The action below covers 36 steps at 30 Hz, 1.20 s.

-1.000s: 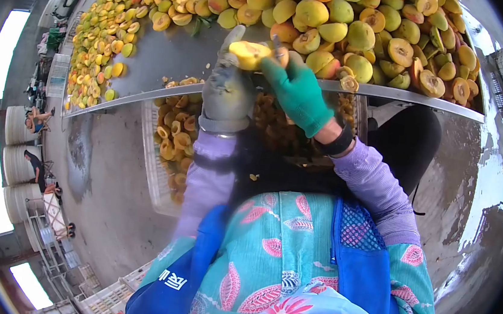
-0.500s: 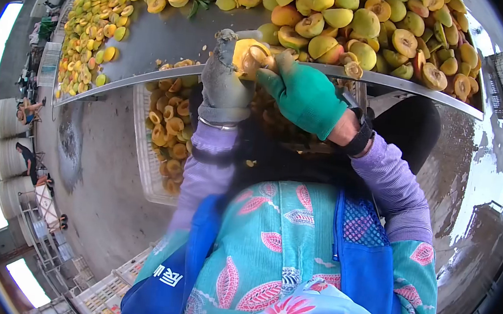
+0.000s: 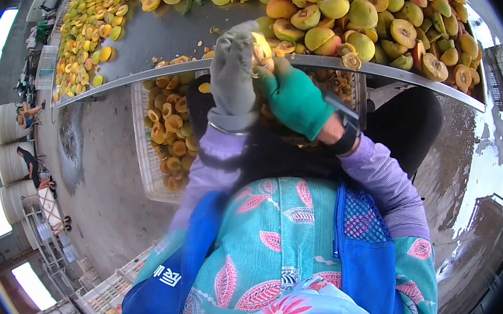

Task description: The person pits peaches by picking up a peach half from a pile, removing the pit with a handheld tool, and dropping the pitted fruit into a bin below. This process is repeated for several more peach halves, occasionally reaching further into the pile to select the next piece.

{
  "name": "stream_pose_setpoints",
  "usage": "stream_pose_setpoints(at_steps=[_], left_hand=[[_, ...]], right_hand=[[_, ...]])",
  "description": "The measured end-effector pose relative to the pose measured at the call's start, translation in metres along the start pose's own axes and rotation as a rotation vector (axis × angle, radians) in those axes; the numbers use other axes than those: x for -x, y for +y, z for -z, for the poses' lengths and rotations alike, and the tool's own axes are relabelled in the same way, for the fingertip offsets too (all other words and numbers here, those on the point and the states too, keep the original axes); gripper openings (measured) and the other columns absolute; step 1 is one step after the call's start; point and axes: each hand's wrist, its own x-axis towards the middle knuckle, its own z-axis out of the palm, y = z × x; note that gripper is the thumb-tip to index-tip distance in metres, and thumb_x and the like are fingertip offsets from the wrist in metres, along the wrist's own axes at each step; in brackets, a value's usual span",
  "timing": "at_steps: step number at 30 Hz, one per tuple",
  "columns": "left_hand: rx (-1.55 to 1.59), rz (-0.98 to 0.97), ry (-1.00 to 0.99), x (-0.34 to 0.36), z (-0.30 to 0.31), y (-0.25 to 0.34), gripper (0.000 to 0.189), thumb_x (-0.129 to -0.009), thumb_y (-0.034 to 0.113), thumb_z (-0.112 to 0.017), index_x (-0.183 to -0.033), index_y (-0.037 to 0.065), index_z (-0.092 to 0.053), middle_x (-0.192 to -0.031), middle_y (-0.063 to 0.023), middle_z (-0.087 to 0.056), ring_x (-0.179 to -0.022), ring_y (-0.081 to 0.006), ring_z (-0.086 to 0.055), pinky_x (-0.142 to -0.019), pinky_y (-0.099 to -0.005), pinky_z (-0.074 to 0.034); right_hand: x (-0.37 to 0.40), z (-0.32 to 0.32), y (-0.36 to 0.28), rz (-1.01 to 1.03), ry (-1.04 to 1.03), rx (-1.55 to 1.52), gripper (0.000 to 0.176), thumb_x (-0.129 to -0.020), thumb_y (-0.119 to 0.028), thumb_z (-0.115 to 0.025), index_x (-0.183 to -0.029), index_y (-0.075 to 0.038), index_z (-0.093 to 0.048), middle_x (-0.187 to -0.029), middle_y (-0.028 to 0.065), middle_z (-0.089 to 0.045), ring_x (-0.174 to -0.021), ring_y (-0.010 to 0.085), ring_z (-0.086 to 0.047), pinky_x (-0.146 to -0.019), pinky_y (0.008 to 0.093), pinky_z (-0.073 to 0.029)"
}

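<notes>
Yellow, the cut fruit (image 3: pixel 263 49) at the near edge of the desk (image 3: pixel 160 33) looks light, soft and slippery to me, working remotely, best cupped by its skin, the left hand (image 3: pixel 234 70) grasping it, the right hand (image 3: pixel 299 100) with fingers curled against it, grip unclear

The held fruit (image 3: pixel 263 50) barely shows between the left hand (image 3: pixel 235 74), smeared by blur, and the right hand (image 3: pixel 296 101). Toward twelve o'clock the fruit heap (image 3: pixel 362 13) runs out of my sight. Seated people (image 3: pixel 28 163) near nine o'clock look too small to read; arms and legs hide much of the crate (image 3: pixel 142 161).
</notes>
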Motion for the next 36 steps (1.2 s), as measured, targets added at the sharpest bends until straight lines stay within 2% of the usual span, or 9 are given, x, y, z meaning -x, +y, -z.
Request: stream_pose_setpoints(at_steps=[3,13,16,17,21,28,30,33,36], left_hand=[[0.431,0.491,0.088,-0.003,0.001,-0.016,0.032,-0.096,0.027,-0.057,-0.093,-0.004,-0.067,-0.082,-0.0072,-0.068,-0.068,-0.0102,-0.061,-0.061,-0.0233,-0.05],[0.285,0.456,-0.145,-0.036,-0.001,-0.014,0.027,-0.095,0.023,-0.056,-0.095,-0.001,-0.067,-0.085,-0.0107,-0.069,-0.07,-0.017,-0.067,-0.064,-0.0285,-0.055],[0.095,0.149,-0.276,-0.035,0.0,-0.038,0.024,-0.095,0.019,-0.055,-0.094,-0.002,-0.067,-0.089,-0.0116,-0.069,-0.077,-0.0168,-0.068,-0.067,-0.03,-0.056],[-0.336,-0.524,-0.456,-0.046,0.008,-0.038,0.028,-0.096,0.023,-0.054,-0.094,-0.001,-0.066,-0.088,-0.0118,-0.068,-0.075,-0.0167,-0.066,-0.066,-0.0302,-0.055],[0.5,0.668,-0.534,-0.045,0.01,-0.01,0.036,-0.096,0.033,-0.049,-0.091,0.001,-0.066,-0.08,-0.0097,-0.064,-0.073,-0.0165,-0.06,-0.069,-0.0269,-0.049],[0.929,0.778,0.096,-0.006,0.053,-0.023,0.032,-0.096,0.032,-0.047,-0.106,0.005,-0.061,-0.081,-0.0115,-0.064,-0.066,-0.018,-0.061,-0.058,-0.029,-0.051],[1.042,0.863,-0.111,0.005,0.127,-0.022,0.03,-0.091,0.03,-0.055,-0.11,0.007,-0.059,-0.079,-0.0095,-0.063,-0.066,-0.0183,-0.061,-0.059,-0.0306,-0.051],[-0.576,0.828,-0.069,-0.015,0.176,-0.027,0.022,-0.089,0.021,-0.057,-0.102,0.004,-0.063,-0.086,-0.0107,-0.065,-0.073,-0.0198,-0.062,-0.067,-0.0303,-0.051],[-0.559,0.477,-0.318,-0.052,0.104,-0.001,0.015,-0.086,0.011,-0.059,-0.096,0.002,-0.066,-0.092,-0.0124,-0.066,-0.079,-0.0215,-0.063,-0.073,-0.0302,-0.051]], right_hand=[[0.005,-0.011,-0.015,-0.307,-0.123,-0.171,0.041,-0.095,-0.038,-0.05,-0.093,0.003,-0.055,-0.069,0.0128,-0.061,-0.06,0.0277,-0.06,-0.056,0.0413,-0.047],[-0.011,0.012,-0.041,-0.665,-0.268,-1.089,0.046,-0.095,-0.044,-0.049,-0.091,0.001,-0.056,-0.058,0.0063,-0.05,-0.048,0.0171,-0.052,-0.045,0.0335,-0.043],[-0.011,-0.014,-0.01,-0.41,-0.129,-0.645,0.045,-0.096,-0.044,-0.049,-0.089,0.0,-0.056,-0.059,0.0052,-0.052,-0.047,0.0166,-0.051,-0.045,0.0329,-0.042],[-0.009,-0.013,-0.009,-0.513,-0.172,-0.636,0.037,-0.096,-0.041,-0.048,-0.086,-0.007,-0.054,-0.057,0.0016,-0.051,-0.045,0.0144,-0.048,-0.042,0.0306,-0.038],[-0.014,0.02,-0.041,-0.747,-0.561,-1.57,0.033,-0.1,-0.043,-0.042,-0.089,-0.014,-0.051,-0.059,-0.0084,-0.04,-0.047,0.0062,-0.037,-0.044,0.0231,-0.031],[-0.002,0.008,-0.03,-0.534,-0.895,-1.997,0.032,-0.1,-0.043,-0.04,-0.089,-0.015,-0.05,-0.061,-0.0072,-0.043,-0.049,0.0079,-0.042,-0.049,0.0232,-0.038],[0.005,0.017,-0.03,-0.713,-0.71,-1.747,0.035,-0.099,-0.047,-0.042,-0.091,-0.014,-0.051,-0.057,-0.0078,-0.042,-0.045,0.0069,-0.04,-0.044,0.0239,-0.035],[0.015,0.017,0.024,-1.166,-0.473,-1.549,0.037,-0.097,-0.049,-0.046,-0.091,-0.013,-0.049,-0.057,-0.006,-0.044,-0.043,0.0078,-0.041,-0.04,0.0256,-0.035],[0.015,0.018,0.022,-1.077,-0.567,-1.53,0.032,-0.095,-0.049,-0.05,-0.092,-0.017,-0.049,-0.07,-0.0018,-0.05,-0.052,0.0087,-0.046,-0.043,0.0231,-0.035]])
